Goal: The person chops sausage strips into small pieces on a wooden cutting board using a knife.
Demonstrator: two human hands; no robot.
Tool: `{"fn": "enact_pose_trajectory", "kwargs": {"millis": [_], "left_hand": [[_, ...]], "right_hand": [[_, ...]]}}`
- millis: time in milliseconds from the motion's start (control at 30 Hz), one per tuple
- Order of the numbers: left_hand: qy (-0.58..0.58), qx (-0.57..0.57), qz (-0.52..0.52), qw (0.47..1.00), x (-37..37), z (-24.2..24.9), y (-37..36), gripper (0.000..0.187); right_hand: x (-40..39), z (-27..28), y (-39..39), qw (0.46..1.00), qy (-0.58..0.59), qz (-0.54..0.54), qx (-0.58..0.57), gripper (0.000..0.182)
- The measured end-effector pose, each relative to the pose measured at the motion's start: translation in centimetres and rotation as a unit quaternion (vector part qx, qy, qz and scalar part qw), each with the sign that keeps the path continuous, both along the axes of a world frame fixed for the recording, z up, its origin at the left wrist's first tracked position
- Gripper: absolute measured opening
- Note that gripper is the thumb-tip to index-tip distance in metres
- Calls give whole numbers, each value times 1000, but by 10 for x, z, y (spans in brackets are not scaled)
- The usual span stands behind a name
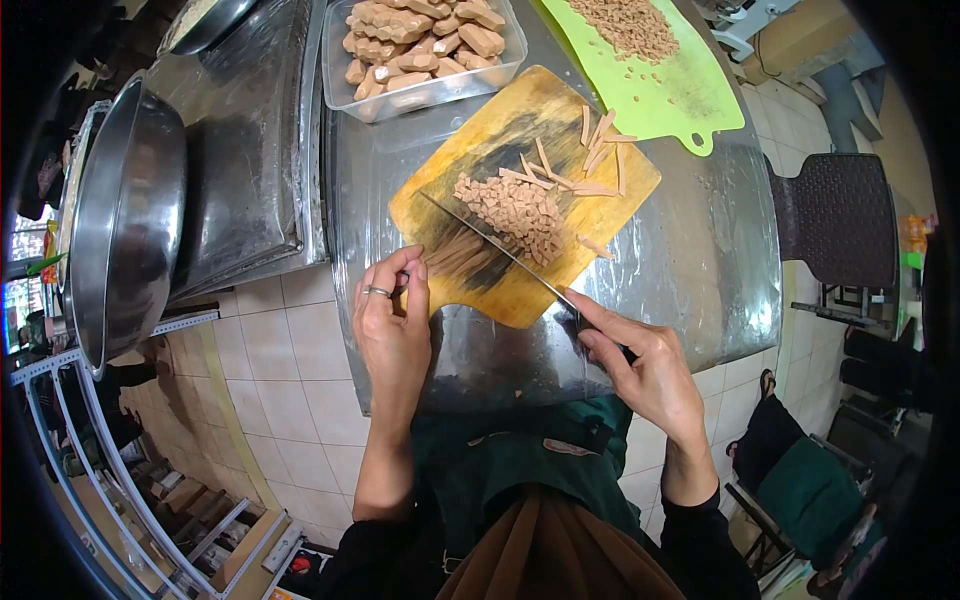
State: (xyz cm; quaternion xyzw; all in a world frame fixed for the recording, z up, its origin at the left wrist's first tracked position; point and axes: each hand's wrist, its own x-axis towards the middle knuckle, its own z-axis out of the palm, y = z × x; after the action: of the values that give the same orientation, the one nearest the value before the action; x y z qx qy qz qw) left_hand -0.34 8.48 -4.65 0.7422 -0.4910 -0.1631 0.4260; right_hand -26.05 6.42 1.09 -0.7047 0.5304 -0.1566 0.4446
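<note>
My right hand [640,365] is wrapped round the dark handle of a kitchen knife [492,242], whose long blade lies slanted over a worn yellow cutting board [610,205]. My left hand [392,312], a ring on one finger, is curled at the board's left edge, fingertips and thumb at the ends of a bundle of brown strips [455,252]. These strips lie left of the blade. On its other side is a pile of small pinkish-brown diced pieces [515,212]. Loose uncut strips [560,182] are scattered beyond the pile.
A clear plastic tub [365,108] of brown faceted chunks [425,40] stands behind the board. A green cutting board [690,95] with diced pieces lies at the back right. The metal table [700,270] holds these. A large metal bowl [130,220] is at left; a dark chair [840,215] at right.
</note>
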Motion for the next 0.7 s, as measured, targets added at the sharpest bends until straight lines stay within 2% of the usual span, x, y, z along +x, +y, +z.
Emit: {"fn": "enact_pose_trajectory", "kwargs": {"millis": [33, 133, 333, 700], "left_hand": [[10, -17, 1, 1000, 0, -1, -1, 23], [-108, -41, -31, 993, -4, 8, -6, 30], [-200, -60, -67, 976, -16, -4, -7, 31], [-232, -82, -43, 968, -19, -10, -10, 26]], "right_hand": [[0, 0, 0, 1000, 0, -1, 3, 46], [-1, -3, 1, 1000, -13, -5, -3, 46], [-1, -3, 0, 1000, -7, -2, 4, 47], [0, -3, 1, 1000, -14, -2, 1, 47]]}}
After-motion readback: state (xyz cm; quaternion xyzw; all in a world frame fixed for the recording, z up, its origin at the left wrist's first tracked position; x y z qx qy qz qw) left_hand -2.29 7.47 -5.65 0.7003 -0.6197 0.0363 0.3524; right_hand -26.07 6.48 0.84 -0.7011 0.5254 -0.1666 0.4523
